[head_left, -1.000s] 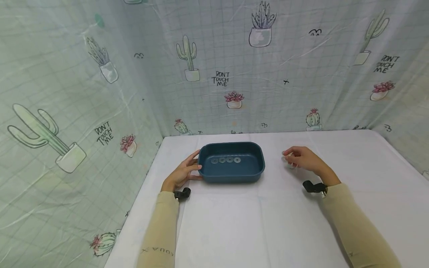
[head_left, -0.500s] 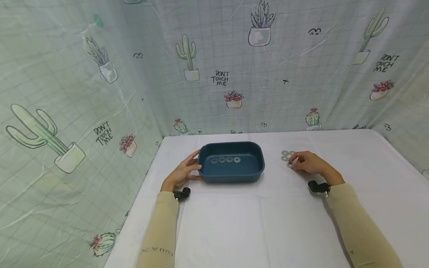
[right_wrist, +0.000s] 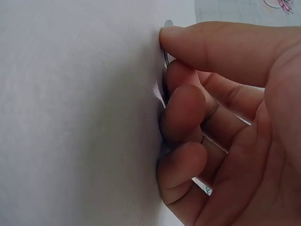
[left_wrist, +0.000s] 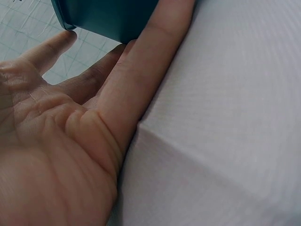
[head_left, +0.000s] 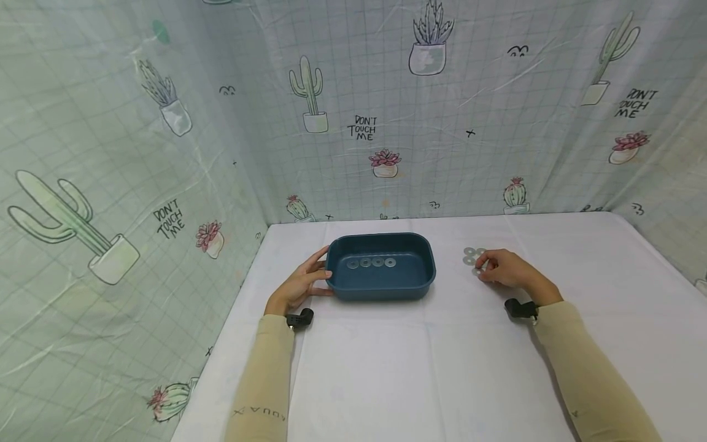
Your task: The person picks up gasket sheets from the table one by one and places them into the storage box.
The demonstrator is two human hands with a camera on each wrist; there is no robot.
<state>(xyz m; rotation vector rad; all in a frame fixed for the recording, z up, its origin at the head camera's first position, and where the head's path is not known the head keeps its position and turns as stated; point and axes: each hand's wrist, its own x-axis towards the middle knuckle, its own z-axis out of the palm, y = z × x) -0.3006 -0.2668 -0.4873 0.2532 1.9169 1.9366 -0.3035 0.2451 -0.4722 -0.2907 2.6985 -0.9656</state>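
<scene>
My left hand rests at the left end of a dark blue rectangular dish, its fingers spread and mostly straight against the wall and rim. In the left wrist view, the left hand has one fingertip at the dish's edge and its lowest finger along the cloth. Several flat metal washers lie in a row inside the dish. To its right, my right hand pinches a washer at the tabletop. In the right wrist view, a thin washer edge shows by the thumb.
More washers lie close together on the white tablecloth, just left of the right hand and partly covered by it. A cactus-printed curtain hangs behind the table and along its left side.
My right hand has drawn back slightly rightward and toward me, uncovering several washers, and has stayed at the nearest one since. The left hand and dish have not moved.
</scene>
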